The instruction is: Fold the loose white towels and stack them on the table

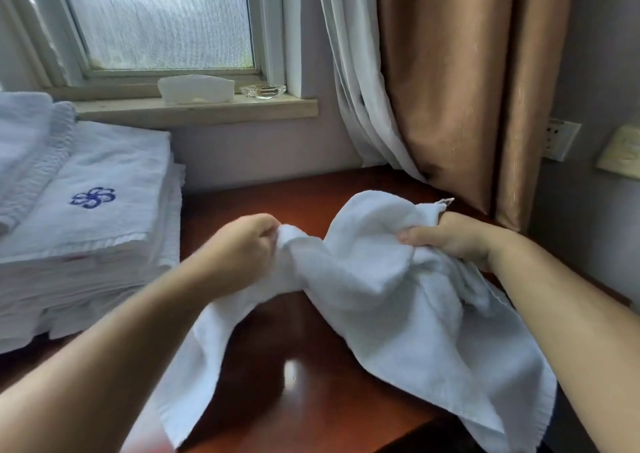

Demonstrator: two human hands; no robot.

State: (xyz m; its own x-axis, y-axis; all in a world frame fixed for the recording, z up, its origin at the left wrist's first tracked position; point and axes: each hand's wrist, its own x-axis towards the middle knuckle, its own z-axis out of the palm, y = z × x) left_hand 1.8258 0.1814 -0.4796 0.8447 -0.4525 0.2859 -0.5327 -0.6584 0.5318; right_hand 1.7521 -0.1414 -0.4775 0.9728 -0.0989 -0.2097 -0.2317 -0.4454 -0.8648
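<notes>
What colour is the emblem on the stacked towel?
Blue emblem on white folded towel; head view shows it best.

The crumpled white terry towel [381,279] covers the fingertips of the left hand [242,244]. Of the right hand [453,241] only the thumb and the back show; its fingers are under the cloth. The lower edge of the towel leaves the picture at the bottom. The stack of folded white towels [86,244] is cut by the left border, the pale square plate [620,156] on the wall by the right one. A blurred reddish patch [149,447] at bottom left cannot be identified.
</notes>
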